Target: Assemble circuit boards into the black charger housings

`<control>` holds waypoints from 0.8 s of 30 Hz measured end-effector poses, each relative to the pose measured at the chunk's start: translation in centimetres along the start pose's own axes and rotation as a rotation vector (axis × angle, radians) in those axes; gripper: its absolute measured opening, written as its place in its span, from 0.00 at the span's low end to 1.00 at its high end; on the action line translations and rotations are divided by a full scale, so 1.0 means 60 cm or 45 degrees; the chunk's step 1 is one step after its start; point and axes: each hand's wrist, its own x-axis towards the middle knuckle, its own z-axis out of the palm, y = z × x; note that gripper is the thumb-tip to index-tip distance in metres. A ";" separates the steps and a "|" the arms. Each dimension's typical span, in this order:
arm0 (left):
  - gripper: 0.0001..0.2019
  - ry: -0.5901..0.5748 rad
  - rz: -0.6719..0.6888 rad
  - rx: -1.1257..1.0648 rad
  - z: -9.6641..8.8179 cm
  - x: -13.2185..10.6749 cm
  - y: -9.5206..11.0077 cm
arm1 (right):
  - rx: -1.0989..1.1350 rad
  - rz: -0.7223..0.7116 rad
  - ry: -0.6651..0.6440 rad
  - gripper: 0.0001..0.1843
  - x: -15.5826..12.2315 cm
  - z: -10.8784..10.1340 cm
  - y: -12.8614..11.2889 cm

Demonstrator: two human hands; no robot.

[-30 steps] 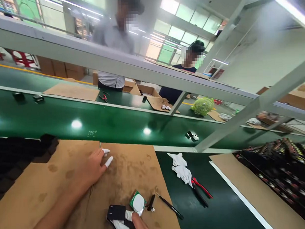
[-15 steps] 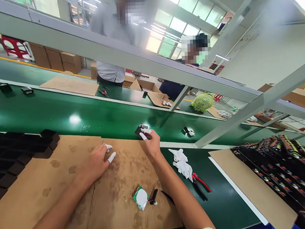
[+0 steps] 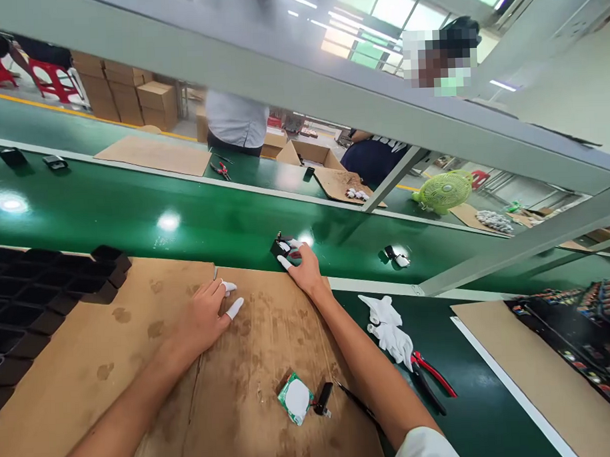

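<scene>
- Black box [image 3: 278, 249], with a pale piece showing at its top, sits at or just above the green strip [image 3: 225, 224], just past the far edge of the cardboard [image 3: 259, 357]. Contact underneath not clear.
- From the right hand [image 3: 306, 268] the box lies ahead and a little left, right at the fingertips. Outline compact; no long axis that I can make out.
- Right hand much the nearer. Left hand [image 3: 208, 315] well short of it, nearer the wearer and to the left.
- Right grip: thumb and finger in white covers, tips a little apart, thumb by the box's near corner, finger by its right side. Touching, it seems; whether clamped or merely resting, cannot tell.
- Left grip: nothing in it. Palm down on the cardboard, thumb and fingers spread, white covers on the tips.
- Green board with white disc [image 3: 295, 398] and small black part [image 3: 323, 398] lie close together on the cardboard, left of the right forearm.
- Red-and-black pliers [image 3: 435, 377] on the table [image 3: 483, 389], right of that forearm.
</scene>
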 end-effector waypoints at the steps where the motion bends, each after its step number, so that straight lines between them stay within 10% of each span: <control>1: 0.07 -0.004 -0.002 0.006 -0.001 0.000 -0.001 | -0.011 -0.014 -0.009 0.20 -0.004 -0.007 -0.012; 8: 0.08 -0.058 -0.018 0.022 -0.009 -0.001 -0.006 | -0.020 -0.177 -0.565 0.16 -0.193 -0.138 -0.150; 12: 0.09 -0.072 -0.015 0.010 -0.010 -0.002 -0.007 | -0.120 -0.095 -0.731 0.42 -0.341 -0.175 -0.219; 14: 0.10 -0.065 -0.011 0.001 -0.009 -0.002 -0.008 | -0.069 -0.035 -0.705 0.29 -0.377 -0.173 -0.233; 17: 0.11 -0.039 -0.013 -0.014 -0.009 -0.004 -0.009 | 0.091 -0.037 -0.583 0.17 -0.378 -0.170 -0.234; 24: 0.11 -0.012 -0.039 -0.054 -0.009 -0.006 -0.012 | 0.593 0.003 -0.113 0.35 -0.290 -0.128 -0.164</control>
